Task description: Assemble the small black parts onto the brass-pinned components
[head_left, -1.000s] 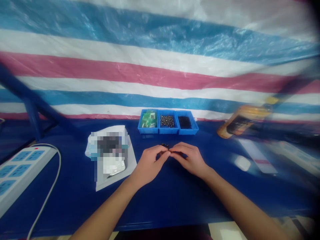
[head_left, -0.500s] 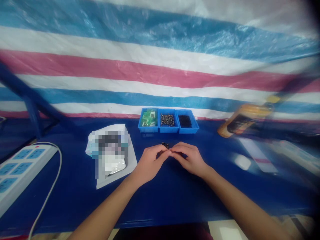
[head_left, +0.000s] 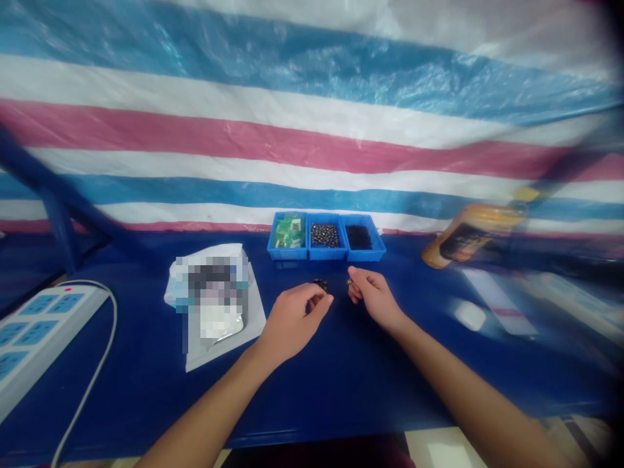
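Observation:
My left hand [head_left: 298, 320] rests low over the blue table, thumb and fingers curled together; whatever they hold is hidden. Just past its fingertips lies a small heap of dark and brass-coloured pieces [head_left: 320, 284]. My right hand [head_left: 373, 296] is closed, a little apart on the right, with a tiny brass-coloured metal piece [head_left: 350, 282] showing at its fingers. Beyond the hands stand three blue bins side by side. The left bin [head_left: 287, 255] has green circuit boards, the middle bin [head_left: 327, 255] small metal parts, and the right bin [head_left: 364, 256] thin black pieces.
A white power strip [head_left: 53, 312] with a cable lies at the left. Near it is a white sheet [head_left: 253, 312] with a partly blurred packet on it. At the right are a bottle [head_left: 468, 234], a white rounded case [head_left: 469, 315] and a flat white object [head_left: 500, 302].
My hands, whose fingertips were touching, are now apart. The right hand has drawn back to the right and turned, with a small metal piece showing; the left stays near the heap.

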A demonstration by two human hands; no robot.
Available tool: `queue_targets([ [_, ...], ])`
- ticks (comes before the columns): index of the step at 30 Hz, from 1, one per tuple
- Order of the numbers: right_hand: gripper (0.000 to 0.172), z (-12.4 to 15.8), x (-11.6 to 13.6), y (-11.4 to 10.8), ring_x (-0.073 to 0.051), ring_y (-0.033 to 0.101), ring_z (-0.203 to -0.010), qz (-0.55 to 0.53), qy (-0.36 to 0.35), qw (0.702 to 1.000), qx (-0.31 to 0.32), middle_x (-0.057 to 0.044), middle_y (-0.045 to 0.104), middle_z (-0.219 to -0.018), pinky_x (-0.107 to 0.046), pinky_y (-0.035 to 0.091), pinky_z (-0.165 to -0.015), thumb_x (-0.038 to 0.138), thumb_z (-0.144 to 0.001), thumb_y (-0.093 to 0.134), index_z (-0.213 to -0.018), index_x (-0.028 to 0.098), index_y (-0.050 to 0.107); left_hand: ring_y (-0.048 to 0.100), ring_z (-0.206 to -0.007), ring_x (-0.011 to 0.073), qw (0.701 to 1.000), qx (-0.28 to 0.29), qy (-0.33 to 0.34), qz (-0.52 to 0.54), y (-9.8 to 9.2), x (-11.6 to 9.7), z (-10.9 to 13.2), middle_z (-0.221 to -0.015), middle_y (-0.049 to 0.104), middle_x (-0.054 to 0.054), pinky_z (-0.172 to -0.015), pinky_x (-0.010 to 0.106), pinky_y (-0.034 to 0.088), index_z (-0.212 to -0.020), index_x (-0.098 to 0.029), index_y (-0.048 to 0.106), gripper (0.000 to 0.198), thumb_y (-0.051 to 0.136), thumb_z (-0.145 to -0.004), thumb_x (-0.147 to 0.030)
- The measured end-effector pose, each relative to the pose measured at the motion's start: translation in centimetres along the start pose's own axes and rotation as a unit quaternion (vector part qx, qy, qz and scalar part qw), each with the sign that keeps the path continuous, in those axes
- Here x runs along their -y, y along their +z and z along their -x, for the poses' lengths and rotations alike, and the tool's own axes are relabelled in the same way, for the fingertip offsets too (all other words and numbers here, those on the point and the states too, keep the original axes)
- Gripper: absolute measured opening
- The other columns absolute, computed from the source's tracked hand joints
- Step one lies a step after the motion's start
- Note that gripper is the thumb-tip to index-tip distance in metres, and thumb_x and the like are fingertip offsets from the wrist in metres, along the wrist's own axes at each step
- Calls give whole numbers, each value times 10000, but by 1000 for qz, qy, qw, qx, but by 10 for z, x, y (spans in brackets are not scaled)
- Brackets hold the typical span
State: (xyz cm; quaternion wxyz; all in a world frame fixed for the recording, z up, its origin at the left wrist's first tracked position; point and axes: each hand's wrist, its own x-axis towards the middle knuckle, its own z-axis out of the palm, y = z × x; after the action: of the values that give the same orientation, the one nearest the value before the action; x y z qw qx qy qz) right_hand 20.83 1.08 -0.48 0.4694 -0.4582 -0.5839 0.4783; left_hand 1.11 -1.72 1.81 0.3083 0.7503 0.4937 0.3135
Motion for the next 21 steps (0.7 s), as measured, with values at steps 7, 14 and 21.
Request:
queue_targets([
  [7, 547, -1, -3, 1, -105, 418, -476, -31, 21, 999, -19, 45, 409, -494, -274, 348, -557, 526, -940, 521, -518, 199, 403, 595, -716, 139, 1000, 16, 5, -21, 3, 4, 0, -804, 661, -15, -668, 274, 420, -902, -230, 674, 189, 521, -945, -332],
  [14, 546, -2, -5, 2, -103, 410, -471, -25, 27, 999, -23, 43, 421, -487, -271, 342, -551, 536, -932, 530, -519, 194, 425, 599, -724, 145, 999, 36, 4, -33, 5, 5, 1, -810, 663, -15, -666, 273, 430, -910, -244, 665, 174, 524, -940, -343],
  [21, 555, -7, -9, 1, -99, 406, -452, -23, 39, 999, -22, 46, 416, -474, -269, 332, -528, 563, -907, 548, -510, 198, 415, 595, -692, 148, 998, 51, 4, -39, 7, 5, 2, -804, 668, -10, -647, 266, 436, -913, -249, 672, 164, 534, -923, -336],
])
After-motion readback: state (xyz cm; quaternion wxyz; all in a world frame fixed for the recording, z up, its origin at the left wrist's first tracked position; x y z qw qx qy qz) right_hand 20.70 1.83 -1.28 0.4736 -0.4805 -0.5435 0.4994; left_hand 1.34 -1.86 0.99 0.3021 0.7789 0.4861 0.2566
